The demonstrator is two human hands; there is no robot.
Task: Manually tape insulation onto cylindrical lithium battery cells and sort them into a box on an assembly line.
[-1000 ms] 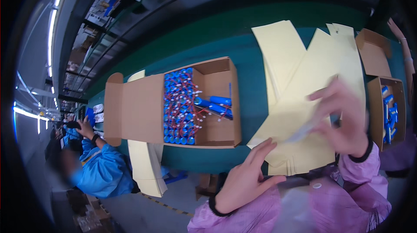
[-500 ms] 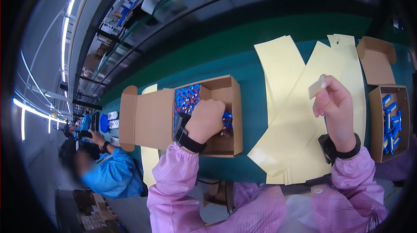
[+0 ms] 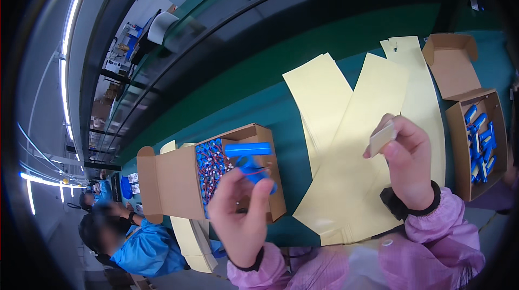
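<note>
My left hand grips a blue battery pack with a thin red wire, lifted over the near right part of an open cardboard box. Packed in that box's left part are several blue batteries with red and white wires. Between the thumb and fingers of my right hand is a small flat cream-coloured piece. It is held above overlapping pale yellow sheets on the green table.
At the right stands a second open cardboard box with several loose blue batteries inside. More yellow sheets lie at the left, beside a co-worker in a blue sleeve. A dark rail runs behind the table.
My left hand has come out of the left box toward me, now with a blue battery pack in it. My right hand still pinches the cream piece. The whole view has shifted.
</note>
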